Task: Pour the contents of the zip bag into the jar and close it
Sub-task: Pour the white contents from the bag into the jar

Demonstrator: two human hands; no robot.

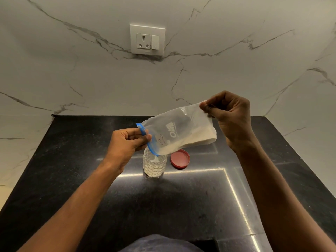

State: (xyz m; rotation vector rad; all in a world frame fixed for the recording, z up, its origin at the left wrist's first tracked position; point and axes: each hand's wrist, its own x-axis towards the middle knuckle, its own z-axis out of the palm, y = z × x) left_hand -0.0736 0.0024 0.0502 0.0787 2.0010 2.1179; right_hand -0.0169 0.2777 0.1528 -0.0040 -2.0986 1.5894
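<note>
Powder spills from the zip bag (179, 132) tilted between your hands into the jar (155, 165). Your left hand (125, 142) pinches its blue mouth just above the jar; your right hand (230, 117) pinches the raised bottom corner.

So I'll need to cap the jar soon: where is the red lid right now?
In the head view, the red lid lies on the black counter, just right of the jar, below the tilted zip bag.

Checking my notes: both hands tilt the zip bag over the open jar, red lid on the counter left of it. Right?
Only the side is wrong: in the head view the red lid lies on the counter right of the jar. The rest holds.
</note>
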